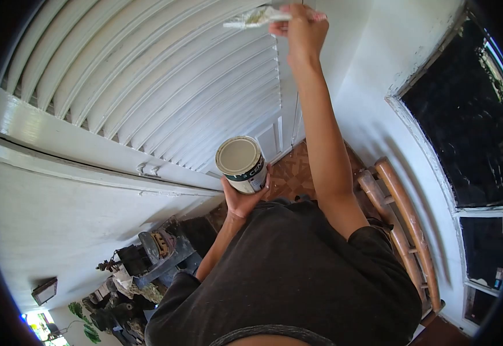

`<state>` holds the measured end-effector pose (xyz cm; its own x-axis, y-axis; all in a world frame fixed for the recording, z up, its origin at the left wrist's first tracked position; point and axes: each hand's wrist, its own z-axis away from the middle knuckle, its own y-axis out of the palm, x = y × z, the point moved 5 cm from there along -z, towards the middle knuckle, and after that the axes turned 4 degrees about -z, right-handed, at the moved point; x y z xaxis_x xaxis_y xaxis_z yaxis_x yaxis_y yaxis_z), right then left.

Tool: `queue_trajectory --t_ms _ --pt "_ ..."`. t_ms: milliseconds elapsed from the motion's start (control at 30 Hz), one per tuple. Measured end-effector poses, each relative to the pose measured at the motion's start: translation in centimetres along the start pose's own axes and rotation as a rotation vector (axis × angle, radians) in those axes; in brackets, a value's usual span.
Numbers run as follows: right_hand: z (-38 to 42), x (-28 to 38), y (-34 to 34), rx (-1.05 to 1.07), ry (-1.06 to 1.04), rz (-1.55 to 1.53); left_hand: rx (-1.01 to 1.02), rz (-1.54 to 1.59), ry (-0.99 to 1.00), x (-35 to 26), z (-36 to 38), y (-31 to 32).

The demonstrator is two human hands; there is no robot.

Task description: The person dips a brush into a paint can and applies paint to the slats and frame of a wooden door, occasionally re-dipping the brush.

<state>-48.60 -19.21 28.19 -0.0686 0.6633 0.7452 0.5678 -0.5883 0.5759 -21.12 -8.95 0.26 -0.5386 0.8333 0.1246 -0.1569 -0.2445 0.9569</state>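
My left hand (242, 202) is wrapped round the lower part of a paint can (246, 167), held in front of my chest. The can is open at the top and shows a pale surface inside; its label is dark green and white. High up at the top of the view, my right hand (302, 24) grips a paintbrush (257, 17). The brush points left, its bristles coated in whitish paint, close to the slats of a white louvered door (165, 63). Whether the bristles touch the slats I cannot tell.
On the right stand a wooden chair (404, 230) and a dark window (453, 115) with a worn white frame. A door handle (149, 169) is at the left. Lower left are piled objects (147, 259) and a small frame (44, 292). Brown patterned floor (292, 173) lies below.
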Motion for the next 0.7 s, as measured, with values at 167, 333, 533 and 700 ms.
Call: queue_trajectory --t_ms 167,333,533,700 --pt "2.7 1.4 -5.2 -0.208 -0.123 -0.070 0.042 0.004 0.019 0.6 0.7 0.3" --pt "3.3 0.2 -3.8 -0.278 -0.133 -0.236 0.034 -0.038 0.065 0.1 2.0 -0.4" --pt "6.2 -3.4 1.1 -0.215 -0.123 -0.292 0.010 -0.052 0.120 -0.6 3.8 -1.0" --pt "9.7 -3.3 3.9 -0.065 0.015 -0.274 -0.067 -0.051 0.193 -1.5 4.4 -2.0"
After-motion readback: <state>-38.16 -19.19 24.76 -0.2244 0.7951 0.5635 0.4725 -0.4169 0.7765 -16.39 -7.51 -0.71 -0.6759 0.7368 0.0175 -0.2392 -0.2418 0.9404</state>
